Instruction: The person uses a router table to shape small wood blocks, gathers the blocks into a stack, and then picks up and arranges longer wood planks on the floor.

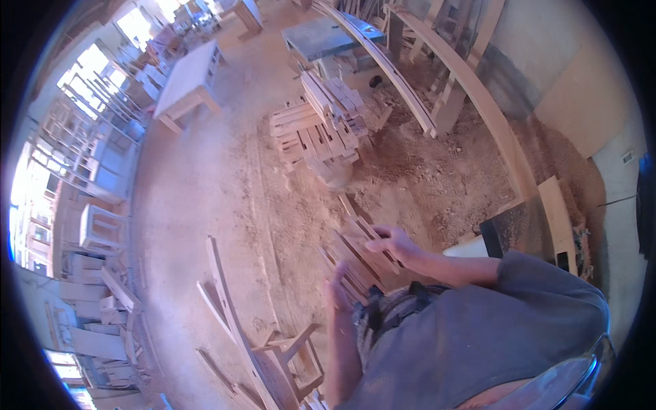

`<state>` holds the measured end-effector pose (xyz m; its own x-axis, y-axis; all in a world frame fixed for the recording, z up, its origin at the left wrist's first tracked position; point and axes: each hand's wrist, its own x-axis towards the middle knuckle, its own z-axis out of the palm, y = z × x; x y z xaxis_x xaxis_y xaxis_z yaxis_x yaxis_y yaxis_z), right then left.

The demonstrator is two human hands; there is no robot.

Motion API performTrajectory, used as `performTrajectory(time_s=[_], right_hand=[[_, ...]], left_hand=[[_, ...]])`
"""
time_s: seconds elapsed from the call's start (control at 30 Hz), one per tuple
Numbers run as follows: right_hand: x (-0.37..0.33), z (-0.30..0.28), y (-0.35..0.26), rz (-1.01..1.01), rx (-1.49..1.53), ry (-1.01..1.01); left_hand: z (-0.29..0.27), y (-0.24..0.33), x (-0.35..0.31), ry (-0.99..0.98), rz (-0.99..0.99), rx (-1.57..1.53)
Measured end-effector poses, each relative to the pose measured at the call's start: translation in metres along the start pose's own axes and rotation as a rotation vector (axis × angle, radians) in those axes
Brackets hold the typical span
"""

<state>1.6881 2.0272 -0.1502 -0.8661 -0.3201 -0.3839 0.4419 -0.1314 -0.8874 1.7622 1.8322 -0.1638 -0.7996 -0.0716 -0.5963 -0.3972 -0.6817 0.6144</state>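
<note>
Several narrow wooden slats (357, 265) lie side by side in front of my body, low in the middle of the view. My right hand (400, 247) reaches in from the right, its thumb and fingers around a long slat (352, 208) at the right side of the group. My left hand (336, 292) is upright along the left side of the slats, fingers stretched out and close to or touching their edge. The palm side of both hands is mostly hidden.
A pile of cut wooden parts (321, 126) stands ahead on the dusty floor. Long curved beams (471, 85) lean at the right. A wooden frame (301, 355) and long boards (229, 301) are at the near left. A long table (188, 78) stands farther off.
</note>
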Motion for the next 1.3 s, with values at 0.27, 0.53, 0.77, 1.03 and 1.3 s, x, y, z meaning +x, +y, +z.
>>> performTrajectory(time_s=[0.27, 0.53, 0.77, 1.03, 1.3], right_hand=[[0.142, 0.08, -0.067, 0.009, 0.024, 0.053], [0.272, 0.094, -0.084, 0.003, 0.056, 0.08], [0.401, 0.074, -0.102, -0.006, 0.158, 0.167], [0.519, 0.108, -0.173, 0.107, 0.374, 0.16], [0.578, 0.09, -0.216, 0.037, 0.401, 0.3]], left_hand=[[0.002, 0.155, 0.102, 0.007, 0.039, 0.148], [0.015, 0.231, 0.215, -0.004, 0.036, 0.223], [0.051, 0.293, 0.346, -0.088, -0.04, 0.361], [0.038, 0.383, 0.466, 0.039, -0.034, 0.39], [0.127, 0.441, 0.529, -0.087, -0.082, 0.524]])
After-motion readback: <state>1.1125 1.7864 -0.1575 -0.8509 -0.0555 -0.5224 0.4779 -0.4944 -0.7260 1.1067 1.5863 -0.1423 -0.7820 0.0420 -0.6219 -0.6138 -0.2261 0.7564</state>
